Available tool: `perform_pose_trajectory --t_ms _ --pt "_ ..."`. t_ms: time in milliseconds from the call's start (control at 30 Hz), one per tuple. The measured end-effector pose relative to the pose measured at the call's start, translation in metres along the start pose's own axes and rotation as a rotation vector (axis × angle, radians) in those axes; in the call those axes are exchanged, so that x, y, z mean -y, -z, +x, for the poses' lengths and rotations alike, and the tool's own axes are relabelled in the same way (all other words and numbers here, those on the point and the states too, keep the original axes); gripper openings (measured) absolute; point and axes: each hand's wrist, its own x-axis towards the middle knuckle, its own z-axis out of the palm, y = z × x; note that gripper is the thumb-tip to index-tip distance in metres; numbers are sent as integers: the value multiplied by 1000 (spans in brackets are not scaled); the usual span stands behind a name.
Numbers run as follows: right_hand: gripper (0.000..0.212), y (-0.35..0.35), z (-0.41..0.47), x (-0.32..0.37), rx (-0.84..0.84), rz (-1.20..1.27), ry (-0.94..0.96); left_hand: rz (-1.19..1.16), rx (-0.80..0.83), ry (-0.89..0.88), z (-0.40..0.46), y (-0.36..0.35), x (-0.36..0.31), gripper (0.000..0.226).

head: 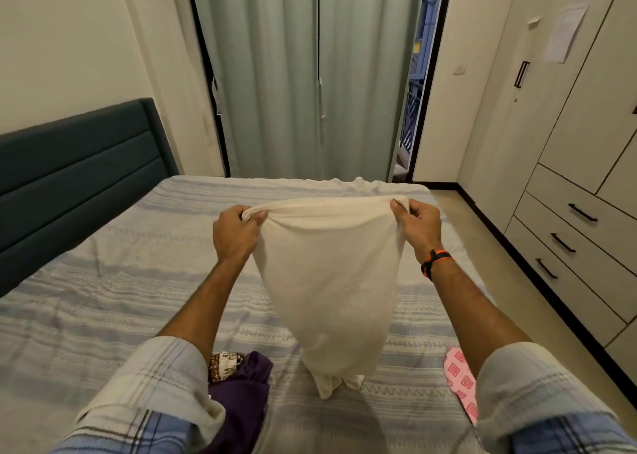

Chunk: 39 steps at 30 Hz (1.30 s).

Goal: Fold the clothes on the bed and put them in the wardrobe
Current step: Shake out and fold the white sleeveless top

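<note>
Above the striped bed (103,315), left hand (234,233) and right hand (418,224) each pinch the cream garment (327,281) at its top corners, long axis hanging toward six o'clock.

You have two hands in view, the left hand (234,231) and the right hand (418,224), and one cream cloth (327,281) in the middle of the frame. On the bed (103,298) you can count three more clothes: one purple garment (241,398) at the lower middle, one small patterned piece (222,364) just beside it, and one pink patterned cloth (462,384) at the lower right. The patterned piece is partly hidden, so it is perhaps part of another garment. At the right edge, the wardrobe (586,126) shows three drawers (565,243), each with one dark handle. At the top middle hang two curtains (310,74).
</note>
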Motion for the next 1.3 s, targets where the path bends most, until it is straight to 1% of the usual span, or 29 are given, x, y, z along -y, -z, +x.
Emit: perform_pose_trajectory --t_ms 67,133,233,300,367,400,433,500,567,667,767,867,933,1033,1133,1233,1300 --pt "30 2 -2 0 -22 -67 -6 25 -53 -5 0 1 -8 28" --pt "29 6 -4 3 -33 -159 -8 91 -94 22 -4 1 -14 32" --pt "25 9 -7 7 -24 -263 -33 130 -79 82 -11 0 -18 38" --pt "22 9 -8 11 -3 -210 -83 126 -63 105 -13 1 -20 39" --pt "16 10 -7 20 43 -59 -168 72 -57 135 -12 4 -25 38" --pt "17 9 -5 24 68 28 -205 31 -51 151 -11 5 -29 38" --pt "23 10 -2 29 83 93 -225 -23 -42 166 -9 7 -33 38" --pt "26 11 3 41 91 163 -204 -225 -10 189 -5 11 -42 37" --pt "28 13 7 56 109 223 -155 -417 20 195 -1 16 -55 32" --pt "32 18 10 78 140 290 -107 -541 53 156 5 24 -74 23" --pt "29 23 18 86 135 323 -88 -519 67 92 11 28 -79 23" --pt "15 28 24 92 104 311 -26 -550 80 47 12 30 -88 20" --pt "17 32 26 106 81 330 2 -600 79 12 14 33 -103 20" --pt "26 35 24 129 57 376 12 -642 58 -26 20 39 -123 15" --pt "25 35 21 137 77 413 5 -661 49 -19 23 40 -129 14" --pt "27 35 18 135 91 343 2 -563 62 -5 22 42 -124 18" --pt "27 39 20 139 73 342 6 -468 26 -30 26 48 -124 22"
